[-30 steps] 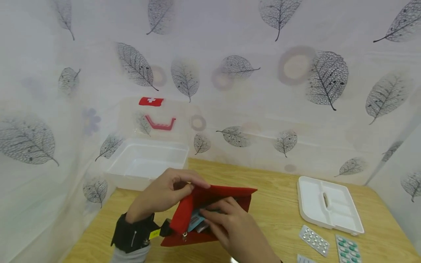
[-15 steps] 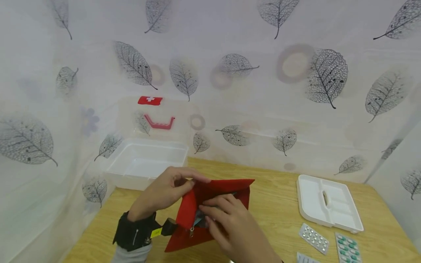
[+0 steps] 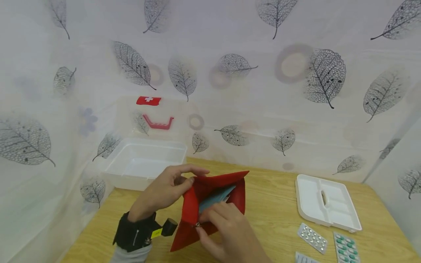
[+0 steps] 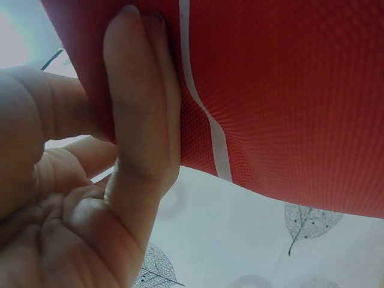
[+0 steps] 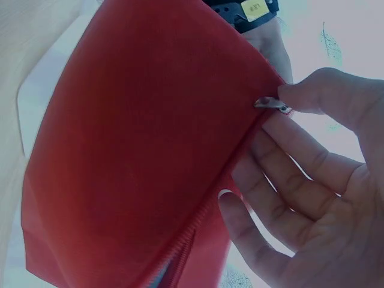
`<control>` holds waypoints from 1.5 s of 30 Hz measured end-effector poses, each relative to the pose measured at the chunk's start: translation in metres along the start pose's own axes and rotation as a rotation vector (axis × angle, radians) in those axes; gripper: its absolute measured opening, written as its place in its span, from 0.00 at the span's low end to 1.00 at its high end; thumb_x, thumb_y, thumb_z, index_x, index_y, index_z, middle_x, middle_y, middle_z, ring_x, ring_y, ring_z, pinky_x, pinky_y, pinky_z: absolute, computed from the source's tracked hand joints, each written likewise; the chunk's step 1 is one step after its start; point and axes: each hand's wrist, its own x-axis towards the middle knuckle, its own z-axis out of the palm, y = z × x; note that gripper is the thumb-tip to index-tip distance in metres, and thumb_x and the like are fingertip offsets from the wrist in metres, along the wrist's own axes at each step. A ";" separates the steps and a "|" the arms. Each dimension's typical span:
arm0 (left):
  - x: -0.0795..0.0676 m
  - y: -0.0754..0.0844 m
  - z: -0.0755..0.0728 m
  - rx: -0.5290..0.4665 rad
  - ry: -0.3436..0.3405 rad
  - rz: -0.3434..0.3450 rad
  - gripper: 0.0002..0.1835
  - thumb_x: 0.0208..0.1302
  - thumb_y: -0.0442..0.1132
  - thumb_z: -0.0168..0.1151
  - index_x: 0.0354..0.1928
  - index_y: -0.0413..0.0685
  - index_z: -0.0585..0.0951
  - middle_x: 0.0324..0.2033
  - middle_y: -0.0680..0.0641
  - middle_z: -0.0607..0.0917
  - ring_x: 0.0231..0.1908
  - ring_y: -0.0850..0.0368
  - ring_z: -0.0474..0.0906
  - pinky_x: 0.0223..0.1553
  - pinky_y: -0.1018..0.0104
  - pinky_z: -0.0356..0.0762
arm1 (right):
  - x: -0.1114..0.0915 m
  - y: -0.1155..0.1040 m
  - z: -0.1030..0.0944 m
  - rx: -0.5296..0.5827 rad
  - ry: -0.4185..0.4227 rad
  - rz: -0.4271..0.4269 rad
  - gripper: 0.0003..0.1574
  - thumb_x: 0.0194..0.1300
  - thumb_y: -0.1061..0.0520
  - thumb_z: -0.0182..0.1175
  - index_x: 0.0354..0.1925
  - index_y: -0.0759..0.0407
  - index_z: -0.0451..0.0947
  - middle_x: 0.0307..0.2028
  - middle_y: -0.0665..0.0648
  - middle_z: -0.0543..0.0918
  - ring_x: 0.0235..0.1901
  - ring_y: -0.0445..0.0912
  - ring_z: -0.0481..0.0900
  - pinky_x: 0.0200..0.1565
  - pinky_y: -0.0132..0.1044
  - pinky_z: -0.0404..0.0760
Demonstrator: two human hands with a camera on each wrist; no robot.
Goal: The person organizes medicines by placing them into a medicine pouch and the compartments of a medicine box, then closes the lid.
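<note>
At the bottom centre of the frame, the right hand pinches the zipper pull of a red pouch, while the left hand grips the pouch's upper left edge, a blue packet showing inside. Toward the lower right lie blister packs, with a white divided tray beyond them on the desk; farther back, left of centre, stands an open white box before a leaf-patterned sheet.

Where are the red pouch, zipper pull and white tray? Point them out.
Red pouch (image 5: 138, 132), right wrist view: outer side.
Zipper pull (image 5: 268, 102), right wrist view: metal tab.
White tray (image 3: 310, 201), head view: bare compartment floor.
</note>
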 end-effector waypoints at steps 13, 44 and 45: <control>0.007 -0.011 0.001 0.108 -0.007 0.009 0.21 0.73 0.27 0.48 0.63 0.44 0.79 0.59 0.41 0.82 0.35 0.52 0.83 0.30 0.71 0.78 | -0.001 0.008 -0.008 0.050 -0.050 0.052 0.07 0.63 0.55 0.72 0.38 0.46 0.82 0.35 0.39 0.82 0.35 0.33 0.76 0.40 0.26 0.76; -0.002 0.006 0.018 0.448 -0.372 -0.145 0.13 0.76 0.47 0.56 0.31 0.55 0.82 0.25 0.58 0.82 0.26 0.68 0.75 0.30 0.71 0.78 | -0.003 0.015 -0.005 -0.035 -0.077 0.285 0.10 0.55 0.57 0.77 0.32 0.44 0.85 0.29 0.35 0.83 0.30 0.31 0.74 0.37 0.32 0.77; -0.002 0.006 0.019 0.477 -0.371 -0.125 0.13 0.76 0.47 0.56 0.32 0.55 0.82 0.26 0.59 0.81 0.27 0.69 0.75 0.31 0.72 0.78 | -0.003 0.015 -0.005 -0.024 -0.077 0.299 0.10 0.55 0.58 0.76 0.32 0.44 0.85 0.29 0.35 0.83 0.30 0.31 0.75 0.37 0.31 0.77</control>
